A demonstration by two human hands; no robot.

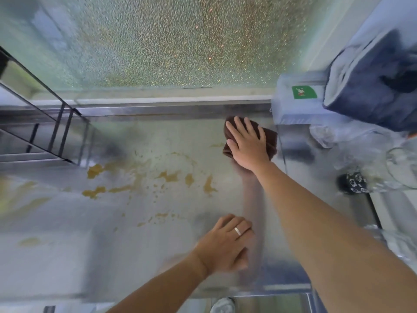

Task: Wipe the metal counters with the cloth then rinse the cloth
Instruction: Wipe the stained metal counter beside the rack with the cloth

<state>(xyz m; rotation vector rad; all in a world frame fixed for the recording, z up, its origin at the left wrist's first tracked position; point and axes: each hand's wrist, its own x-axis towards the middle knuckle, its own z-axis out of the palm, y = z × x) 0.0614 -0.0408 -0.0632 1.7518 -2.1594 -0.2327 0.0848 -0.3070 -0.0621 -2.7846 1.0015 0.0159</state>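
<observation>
I have my right hand (pixel 248 143) flat, fingers straight, pressing the crumpled dark brown cloth (pixel 269 137) onto the far right of the stainless-steel tabletop (pixel 67 222). My left hand (pixel 225 242), wearing a silver ring (pixel 237 231), rests relaxed near the front edge, grasping nothing. Yellow-brown spills (pixel 167 176) lie between.

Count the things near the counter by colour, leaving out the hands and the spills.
Brown: 1, the cloth under the right hand
Blue: 1, the bag
Green: 1, the sticker
Black: 2, the rack and the patterned object
Clear: 1, the glass bowl
Total: 6
</observation>
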